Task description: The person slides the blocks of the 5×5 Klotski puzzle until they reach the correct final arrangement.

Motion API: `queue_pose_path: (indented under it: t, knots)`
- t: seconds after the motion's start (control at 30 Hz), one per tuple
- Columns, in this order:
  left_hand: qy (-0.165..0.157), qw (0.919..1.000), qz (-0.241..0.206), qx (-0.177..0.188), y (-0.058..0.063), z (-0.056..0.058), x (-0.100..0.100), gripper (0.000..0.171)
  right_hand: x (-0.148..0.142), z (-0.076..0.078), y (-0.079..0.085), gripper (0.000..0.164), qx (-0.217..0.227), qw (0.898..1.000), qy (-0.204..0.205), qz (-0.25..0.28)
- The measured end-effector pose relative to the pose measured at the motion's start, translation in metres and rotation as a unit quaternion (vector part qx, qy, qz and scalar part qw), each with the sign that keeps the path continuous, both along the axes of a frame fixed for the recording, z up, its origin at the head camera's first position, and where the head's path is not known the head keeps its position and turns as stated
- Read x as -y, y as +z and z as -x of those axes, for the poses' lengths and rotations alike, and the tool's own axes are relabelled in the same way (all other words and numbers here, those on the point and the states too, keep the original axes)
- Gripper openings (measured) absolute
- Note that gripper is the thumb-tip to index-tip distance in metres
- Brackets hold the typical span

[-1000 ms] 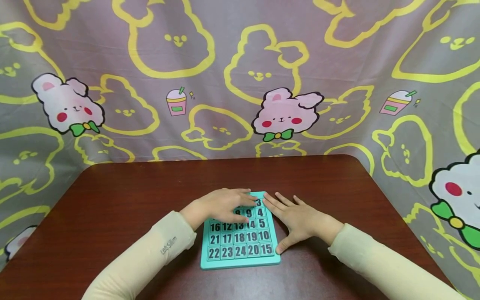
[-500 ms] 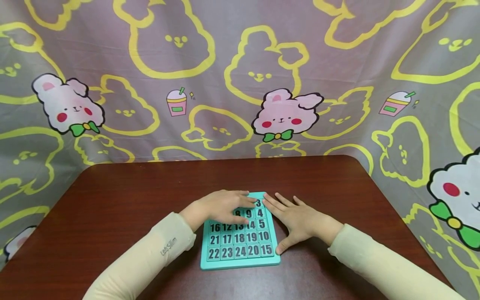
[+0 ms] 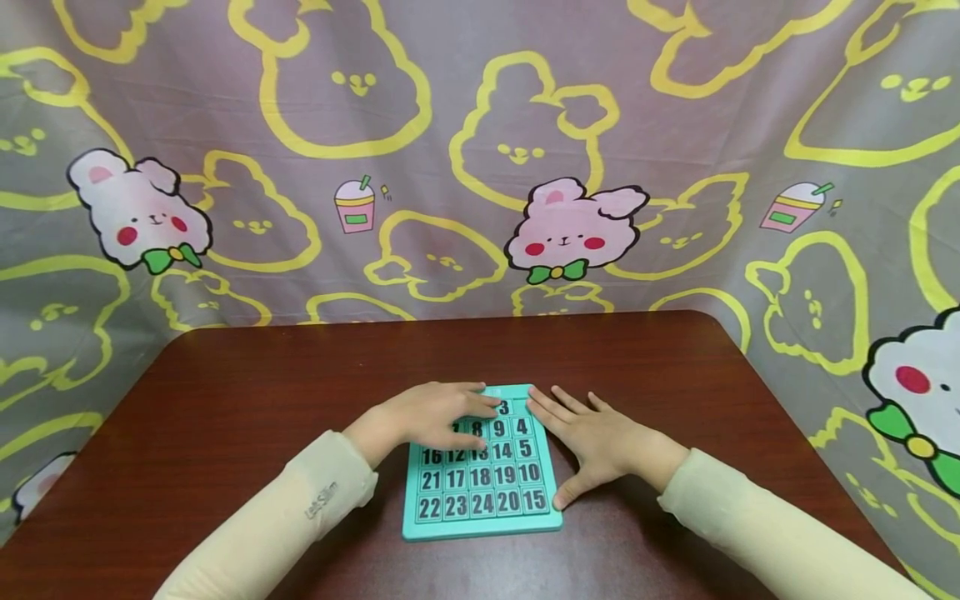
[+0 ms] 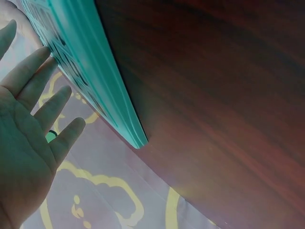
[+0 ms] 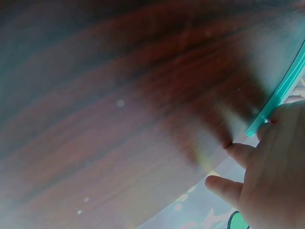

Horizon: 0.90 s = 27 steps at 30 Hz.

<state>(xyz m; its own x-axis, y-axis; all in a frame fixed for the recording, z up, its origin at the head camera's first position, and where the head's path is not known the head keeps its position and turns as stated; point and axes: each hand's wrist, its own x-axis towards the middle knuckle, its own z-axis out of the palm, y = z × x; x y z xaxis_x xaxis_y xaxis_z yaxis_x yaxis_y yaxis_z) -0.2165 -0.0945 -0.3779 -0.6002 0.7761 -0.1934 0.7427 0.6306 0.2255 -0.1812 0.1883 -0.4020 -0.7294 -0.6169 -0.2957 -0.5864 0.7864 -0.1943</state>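
Note:
A turquoise number slide puzzle (image 3: 480, 528) lies flat on the table, its black numbers facing up. My left hand (image 3: 427, 417) reaches over its upper left part, fingers extended, with a fingertip at the tile marked 3 (image 3: 504, 407). To the right of that tile, the top right corner shows a vacant slot. Several upper left tiles are hidden under this hand. With fingers spread, my right hand (image 3: 603, 443) rests along the puzzle's right edge, fingertips and thumb against the frame. The left wrist view shows the left hand (image 4: 28, 124) beside the puzzle's turquoise side (image 4: 95, 62).
The dark reddish-brown table (image 3: 262, 400) extends around the puzzle on all sides. Behind it and at both sides hangs a grey-pink curtain (image 3: 442, 100) with cartoon bears and rabbits.
The tile marked 3 has slid left from the top right corner, leaving a slot there. My left hand has shifted slightly left with it. My right hand has stayed in place.

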Motion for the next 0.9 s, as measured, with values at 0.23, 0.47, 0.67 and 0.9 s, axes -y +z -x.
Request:
queue_pose_path:
  t: [0.23, 0.47, 0.67, 0.9]
  knots:
    - [0.007, 0.9999, -0.008, 0.006, -0.001, -0.002, 0.007, 0.053, 0.000, -0.002, 0.000, 0.136, 0.005, 1.000, -0.002, 0.002]
    - [0.000, 0.9999, -0.013, -0.006, -0.002, -0.003, 0.006, 0.053, -0.001, 0.000, -0.002, 0.136, -0.002, 1.000, 0.000, 0.004]
    - [-0.013, 0.9998, -0.016, 0.002, 0.002, -0.009, 0.001, 0.054, -0.001, 0.000, -0.003, 0.136, -0.001, 1.000, -0.002, 0.000]
    - [-0.027, 0.9995, -0.014, -0.001, 0.003, -0.015, -0.002, 0.056, -0.001, 0.000, -0.002, 0.136, -0.005, 1.000, 0.003, 0.001]
